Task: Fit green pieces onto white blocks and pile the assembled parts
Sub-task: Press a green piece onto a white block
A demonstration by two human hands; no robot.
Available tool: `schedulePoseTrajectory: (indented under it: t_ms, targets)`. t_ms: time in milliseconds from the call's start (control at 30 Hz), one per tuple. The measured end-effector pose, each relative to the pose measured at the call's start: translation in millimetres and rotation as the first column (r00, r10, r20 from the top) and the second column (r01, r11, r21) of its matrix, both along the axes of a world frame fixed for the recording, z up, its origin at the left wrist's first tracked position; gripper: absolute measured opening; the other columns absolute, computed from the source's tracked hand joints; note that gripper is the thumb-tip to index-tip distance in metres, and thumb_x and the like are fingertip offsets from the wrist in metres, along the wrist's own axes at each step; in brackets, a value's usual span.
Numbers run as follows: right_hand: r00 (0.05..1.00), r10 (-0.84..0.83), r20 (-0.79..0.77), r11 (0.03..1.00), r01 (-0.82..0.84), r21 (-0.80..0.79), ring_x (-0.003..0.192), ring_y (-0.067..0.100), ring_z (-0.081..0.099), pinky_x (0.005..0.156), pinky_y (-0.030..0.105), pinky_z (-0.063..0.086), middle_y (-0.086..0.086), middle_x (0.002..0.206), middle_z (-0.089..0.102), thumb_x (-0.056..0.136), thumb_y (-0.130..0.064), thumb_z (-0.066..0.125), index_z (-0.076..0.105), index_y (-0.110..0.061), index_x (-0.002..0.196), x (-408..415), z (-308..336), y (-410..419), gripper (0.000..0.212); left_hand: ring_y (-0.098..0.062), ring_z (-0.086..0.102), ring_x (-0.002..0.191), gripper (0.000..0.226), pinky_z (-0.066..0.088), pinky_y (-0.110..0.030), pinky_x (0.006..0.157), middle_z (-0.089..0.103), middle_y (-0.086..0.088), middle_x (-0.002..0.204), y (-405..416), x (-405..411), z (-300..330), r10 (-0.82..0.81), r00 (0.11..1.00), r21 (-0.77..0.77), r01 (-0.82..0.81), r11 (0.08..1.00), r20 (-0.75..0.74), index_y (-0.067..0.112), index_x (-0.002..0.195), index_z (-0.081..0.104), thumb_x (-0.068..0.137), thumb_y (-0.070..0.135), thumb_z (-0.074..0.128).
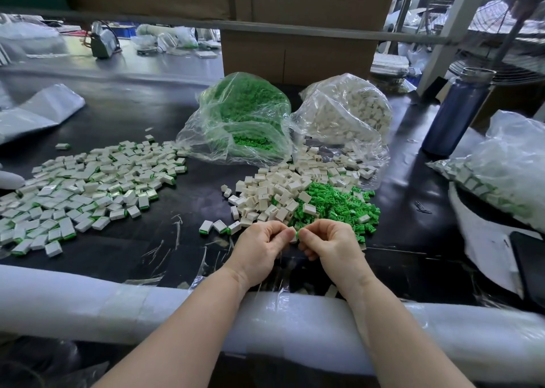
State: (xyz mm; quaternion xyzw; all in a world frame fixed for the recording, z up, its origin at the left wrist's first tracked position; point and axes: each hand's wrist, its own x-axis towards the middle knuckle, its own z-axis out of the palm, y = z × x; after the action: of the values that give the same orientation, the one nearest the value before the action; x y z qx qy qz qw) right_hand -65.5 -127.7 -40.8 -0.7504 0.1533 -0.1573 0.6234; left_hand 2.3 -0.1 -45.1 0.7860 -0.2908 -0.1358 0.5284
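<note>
My left hand (261, 244) pinches a white block (292, 231), mostly hidden by the fingers. My right hand (327, 241) pinches a small green piece (297, 235) against that block, just above the black table near its front edge. Right behind my hands lie a heap of loose white blocks (274, 193) and a heap of green pieces (339, 208). A wide spread of assembled parts (88, 187), white with green edges, covers the left side. Three assembled parts (219, 227) lie just left of my left hand.
An open clear bag of green pieces (241, 119) and a clear bag of white blocks (345, 110) lie behind the heaps. A blue bottle (455, 113) stands at the right, with a bag of assembled parts (498, 169) beside it. White foam padding (118, 308) lines the front edge. Cardboard boxes (298, 54) stand behind.
</note>
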Motion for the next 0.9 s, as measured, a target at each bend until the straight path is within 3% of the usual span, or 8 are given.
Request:
schedulePoseTrajectory:
  t_ms: [167,367,500,667,767,900]
  targets:
    - [0.999,0.02,-0.038,0.999,-0.022,-0.038,0.046,0.001,0.049,0.048,0.015,0.043,0.0,0.054,0.058,0.085,-0.005,0.064,0.063,-0.011,0.066,-1.0,0.8,-0.1,0.02,-0.006,0.053,0.065,0.017,0.045,-0.023,0.069,0.061,0.006,0.068,0.6,-0.1,0.2,-0.016,1.0,0.021,0.016,1.0,-0.019,0.017,0.08,0.068,0.092,0.021,0.056]
    - [0.997,0.025,-0.072,0.993,-0.034,-0.117,0.048,0.006,0.048,0.049,0.018,0.042,0.001,0.055,0.056,0.084,-0.007,0.065,0.061,-0.014,0.064,-1.1,0.9,-1.8,0.022,-0.011,0.057,0.074,0.016,0.046,-0.027,0.075,0.066,-0.005,0.078,0.9,-0.1,-0.9,-0.039,0.999,0.076,0.037,0.996,0.024,0.015,0.082,0.069,0.091,0.02,0.057]
    - [1.0,0.015,-0.006,0.999,-0.016,-0.046,0.051,0.004,0.051,0.052,0.016,0.044,-0.001,0.058,0.058,0.085,-0.006,0.063,0.063,-0.012,0.069,-0.9,0.8,0.1,0.017,0.004,0.055,0.065,0.013,0.043,-0.014,0.068,0.063,0.011,0.072,-0.9,0.2,-1.4,-0.008,1.0,0.003,0.008,1.0,0.011,0.02,0.083,0.069,0.091,0.021,0.058]
    - [0.996,-0.053,0.069,0.998,0.051,0.037,0.057,0.004,0.058,0.055,0.015,0.048,0.003,0.067,0.063,0.083,0.001,0.063,0.064,-0.01,0.081,0.0,1.7,0.2,0.012,-0.002,0.054,0.064,0.01,0.044,-0.013,0.066,0.062,0.005,0.075,-5.1,0.7,-4.3,0.02,1.0,-0.053,-0.019,0.998,0.02,0.025,0.096,0.061,0.087,0.02,0.063]
    - [0.995,-0.08,0.063,0.996,0.077,0.044,0.051,0.002,0.056,0.051,0.014,0.046,0.001,0.062,0.063,0.081,0.001,0.065,0.065,-0.011,0.076,-1.1,2.3,-0.2,0.013,-0.001,0.05,0.059,0.026,0.042,-0.011,0.062,0.057,0.004,0.072,-3.8,0.4,-5.8,0.008,0.998,-0.02,-0.007,1.0,0.061,0.033,0.085,0.055,0.081,0.013,0.07]
    - [0.997,-0.045,0.067,0.995,0.039,0.087,0.054,0.005,0.058,0.053,0.016,0.049,0.002,0.061,0.066,0.081,0.0,0.066,0.068,-0.011,0.075,-2.4,3.5,-0.7,0.012,-0.006,0.056,0.071,0.008,0.048,-0.018,0.073,0.065,0.003,0.08,-4.3,0.6,-4.3,0.047,0.997,-0.034,-0.045,0.998,0.064,0.026,0.084,0.064,0.086,0.018,0.065]
